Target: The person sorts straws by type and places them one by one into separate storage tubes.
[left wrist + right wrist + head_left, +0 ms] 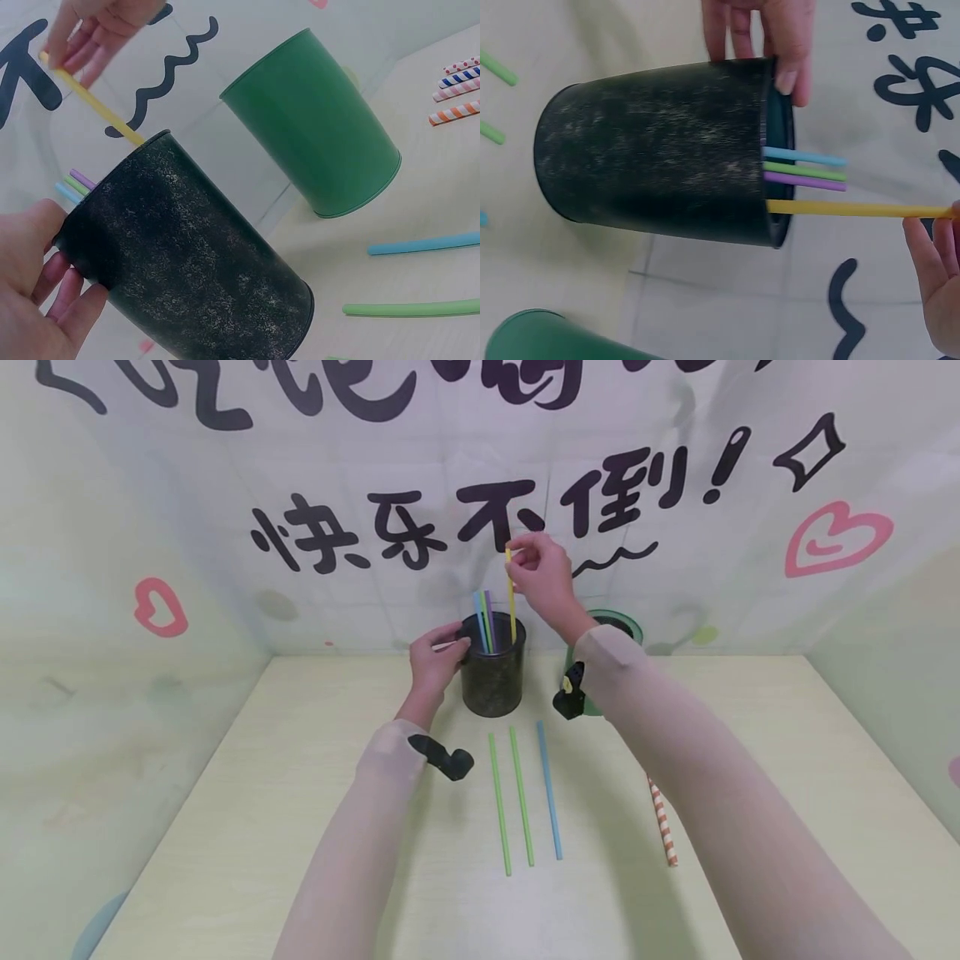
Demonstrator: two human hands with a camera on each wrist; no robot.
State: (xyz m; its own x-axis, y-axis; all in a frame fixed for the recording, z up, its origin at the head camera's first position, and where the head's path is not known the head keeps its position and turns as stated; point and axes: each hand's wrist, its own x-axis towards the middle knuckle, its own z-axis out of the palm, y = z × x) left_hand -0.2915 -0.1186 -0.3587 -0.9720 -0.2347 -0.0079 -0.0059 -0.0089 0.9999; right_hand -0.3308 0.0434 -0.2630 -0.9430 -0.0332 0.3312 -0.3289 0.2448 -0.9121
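My right hand (542,568) pinches a yellow straw (512,602) near its top end. The straw stands upright, its lower end inside a black cup (492,685). The rim of that cup is gripped at its left side by my left hand (435,662), with the thumb over the edge in the right wrist view. Blue (810,157), green (810,171) and purple (810,182) straws poke out of the cup, lower than the yellow one. Their bottom ends are hidden inside.
Beside the black cup stands a green cup (315,127), partly behind my right forearm in the head view. Two green straws (498,802) and a blue straw (550,789) lie in front. Several patterned paper straws (457,112) lie to the right. A printed cloth hangs behind.
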